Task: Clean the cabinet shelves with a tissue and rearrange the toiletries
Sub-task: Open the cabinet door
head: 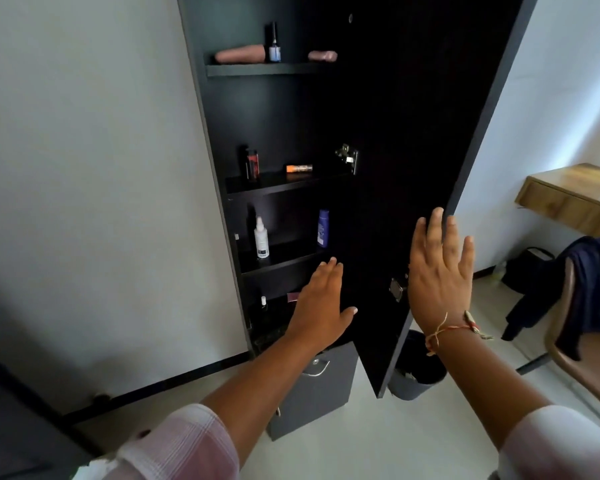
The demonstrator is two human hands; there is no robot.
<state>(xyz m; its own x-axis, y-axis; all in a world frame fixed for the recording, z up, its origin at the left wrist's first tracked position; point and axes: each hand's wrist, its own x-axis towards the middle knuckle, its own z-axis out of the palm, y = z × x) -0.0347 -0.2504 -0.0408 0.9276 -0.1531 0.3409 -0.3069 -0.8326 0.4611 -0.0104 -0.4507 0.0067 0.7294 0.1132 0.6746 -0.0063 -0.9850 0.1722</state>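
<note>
A wooden desk (568, 199) stands against the right wall. A dark garment (593, 282) hangs over a brown chair (589, 365). A grey bin (413, 389) sits on the pale floor.

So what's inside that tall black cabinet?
Top shelf: pink tubes, nail-polish bottle. Next: dark bottle, orange tube. Third: white spray bottle, blue bottle. Lowest: small bottle; left hand covers the rest.

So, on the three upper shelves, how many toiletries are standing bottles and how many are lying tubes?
Standing bottles: 4 (nail polish, dark bottle, white spray bottle, blue bottle)
Lying tubes: 3 (long pink tube, short pink tube, orange tube)
Total: 7
</note>
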